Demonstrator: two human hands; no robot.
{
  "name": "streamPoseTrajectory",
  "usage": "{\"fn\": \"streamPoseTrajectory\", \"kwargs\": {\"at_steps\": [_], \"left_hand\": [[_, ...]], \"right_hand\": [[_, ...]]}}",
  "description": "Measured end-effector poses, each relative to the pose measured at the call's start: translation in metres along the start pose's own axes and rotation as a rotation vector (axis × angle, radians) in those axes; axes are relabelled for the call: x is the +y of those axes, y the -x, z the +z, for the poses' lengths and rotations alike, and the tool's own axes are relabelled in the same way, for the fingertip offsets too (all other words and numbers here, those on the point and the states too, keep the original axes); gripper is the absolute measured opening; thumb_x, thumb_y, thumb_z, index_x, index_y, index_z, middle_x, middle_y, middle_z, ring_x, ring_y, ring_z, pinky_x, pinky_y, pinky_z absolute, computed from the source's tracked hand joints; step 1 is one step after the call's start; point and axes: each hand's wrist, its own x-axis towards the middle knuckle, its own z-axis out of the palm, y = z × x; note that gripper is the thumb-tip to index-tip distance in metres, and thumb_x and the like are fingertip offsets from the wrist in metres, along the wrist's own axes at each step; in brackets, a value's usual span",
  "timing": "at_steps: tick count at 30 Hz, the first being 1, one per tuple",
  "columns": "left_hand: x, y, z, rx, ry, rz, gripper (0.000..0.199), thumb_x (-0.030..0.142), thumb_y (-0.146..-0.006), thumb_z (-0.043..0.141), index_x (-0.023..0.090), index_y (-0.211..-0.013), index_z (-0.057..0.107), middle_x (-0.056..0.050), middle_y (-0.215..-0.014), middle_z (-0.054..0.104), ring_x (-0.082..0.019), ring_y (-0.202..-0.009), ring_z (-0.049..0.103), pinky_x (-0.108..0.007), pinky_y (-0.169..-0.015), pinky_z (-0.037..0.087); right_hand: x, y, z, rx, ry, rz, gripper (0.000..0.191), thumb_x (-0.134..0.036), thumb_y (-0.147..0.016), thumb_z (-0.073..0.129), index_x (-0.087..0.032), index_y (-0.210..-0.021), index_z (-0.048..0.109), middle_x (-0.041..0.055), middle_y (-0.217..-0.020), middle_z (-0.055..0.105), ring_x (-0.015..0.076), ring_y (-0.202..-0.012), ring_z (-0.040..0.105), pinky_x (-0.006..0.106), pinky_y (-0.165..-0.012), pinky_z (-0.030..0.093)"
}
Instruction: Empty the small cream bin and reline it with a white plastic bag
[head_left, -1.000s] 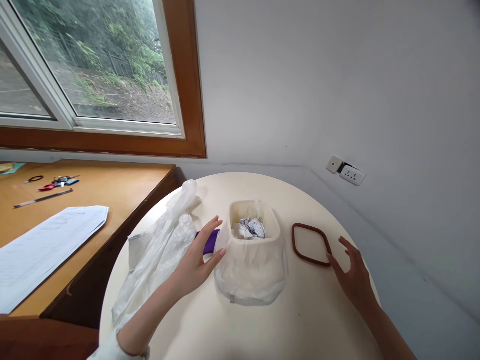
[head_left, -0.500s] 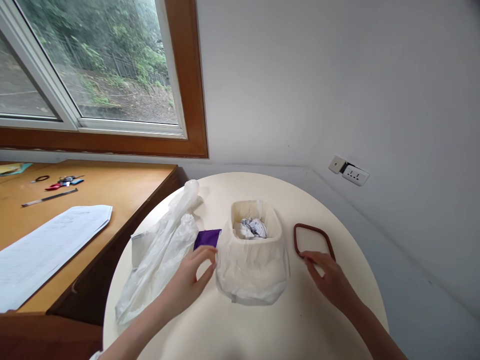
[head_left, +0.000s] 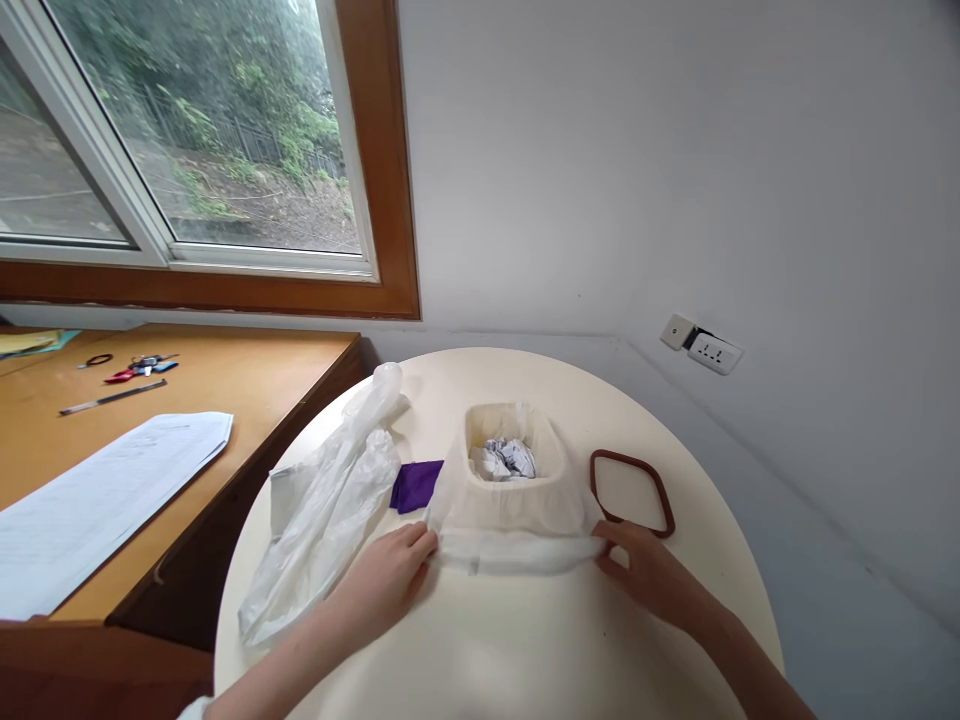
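Observation:
A small cream bin (head_left: 551, 455) holding crumpled paper (head_left: 504, 459) stands on the round table, lined with a thin white plastic bag (head_left: 517, 552) folded down over its rim. My left hand (head_left: 401, 565) pinches the bag's edge at the left, and my right hand (head_left: 637, 562) pinches it at the right. Between them the edge is stretched straight across the front of the bin. A brown rounded-square ring (head_left: 669, 505) lies flat just beyond my right hand. Past my left hand is a folded purple cloth or packet (head_left: 417, 486).
A crumpled white plastic bag (head_left: 330, 520) lies along the left of the round table (head_left: 517, 655). On the wooden desk (head_left: 270, 380) are paper sheets (head_left: 120, 505), a pen (head_left: 112, 397) and keys (head_left: 142, 368). A wall socket (head_left: 715, 352) is at the right.
Both hands have closed on the bag's edge and pulled it outward, so its loose hem is now taut. The right hand has moved left, away from the brown ring.

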Motion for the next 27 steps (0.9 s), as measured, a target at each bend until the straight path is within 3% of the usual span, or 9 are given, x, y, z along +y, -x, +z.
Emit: {"fn": "streamPoseTrajectory", "kwargs": {"at_steps": [4, 8, 11, 16, 19, 23, 27], "left_hand": [[0.005, 0.005, -0.048, -0.064, 0.117, -0.023, 0.021, 0.031, -0.087, 0.031, 0.027, -0.080, 0.051, 0.000, -0.073, 0.058, -0.018, -0.065, 0.056, -0.026, -0.056, 0.042], [0.006, 0.001, -0.096, -0.099, 0.102, -0.006, 0.021, 0.038, -0.086, 0.037, 0.027, -0.079, 0.053, 0.002, -0.071, 0.059, -0.016, -0.065, 0.056, -0.022, -0.056, 0.041], [-0.002, -0.012, -0.120, -0.016, -0.005, 0.017, 0.021, 0.041, -0.085, 0.042, 0.025, -0.082, 0.056, 0.000, -0.074, 0.059, -0.016, -0.066, 0.056, -0.024, -0.059, 0.041], [-0.019, -0.035, -0.147, 0.143, -0.251, 0.046, 0.027, 0.038, -0.087, 0.041, 0.019, -0.075, 0.057, -0.001, -0.071, 0.058, -0.014, -0.062, 0.052, -0.025, -0.061, 0.039], [-0.022, -0.041, -0.160, 0.197, -0.394, 0.000, 0.028, 0.034, -0.089, 0.037, 0.017, -0.077, 0.056, 0.001, -0.072, 0.057, -0.012, -0.062, 0.050, -0.022, -0.062, 0.038], [-0.023, -0.041, -0.175, 0.250, -0.519, -0.045, 0.027, 0.029, -0.090, 0.035, 0.015, -0.077, 0.053, 0.004, -0.064, 0.052, -0.008, -0.056, 0.045, -0.016, -0.057, 0.033], [-0.022, -0.046, -0.189, 0.356, -0.476, -0.050, 0.029, 0.032, -0.090, 0.032, 0.011, -0.086, 0.053, 0.005, -0.064, 0.053, -0.005, -0.057, 0.047, -0.013, -0.059, 0.033]], "right_hand": [[0.004, 0.003, -0.038, 0.110, -0.111, -0.035, 0.018, -0.036, -0.083, 0.047, -0.023, -0.073, 0.055, 0.0014, -0.070, 0.059, 0.0176, -0.064, 0.056, 0.031, -0.059, 0.049], [0.003, -0.005, -0.074, 0.415, -0.047, -0.155, 0.012, -0.036, -0.076, 0.058, -0.024, -0.077, 0.058, 0.0027, -0.081, 0.063, 0.0191, -0.071, 0.059, 0.031, -0.063, 0.050], [-0.003, -0.020, -0.095, 0.612, 0.027, -0.219, 0.012, -0.034, -0.073, 0.061, -0.024, -0.079, 0.059, 0.0019, -0.081, 0.064, 0.0184, -0.073, 0.060, 0.030, -0.066, 0.049], [-0.008, -0.051, -0.116, 0.647, 0.082, -0.170, 0.008, -0.028, -0.073, 0.056, -0.022, -0.069, 0.055, 0.0003, -0.073, 0.062, 0.0153, -0.065, 0.056, 0.026, -0.057, 0.044], [-0.004, -0.065, -0.121, 0.657, 0.151, -0.106, 0.009, -0.023, -0.072, 0.054, -0.022, -0.063, 0.052, -0.0030, -0.061, 0.055, 0.0104, -0.051, 0.044, 0.024, -0.048, 0.036], [0.000, -0.079, -0.126, 0.777, 0.204, -0.096, 0.005, -0.021, -0.069, 0.056, -0.021, -0.066, 0.052, -0.0038, -0.060, 0.051, 0.0097, -0.052, 0.044, 0.023, -0.051, 0.035], [-0.005, -0.098, -0.134, 0.841, -0.027, -0.061, 0.004, -0.023, -0.074, 0.053, -0.020, -0.072, 0.052, -0.0046, -0.055, 0.049, 0.0105, -0.049, 0.049, 0.025, -0.053, 0.040]]}}
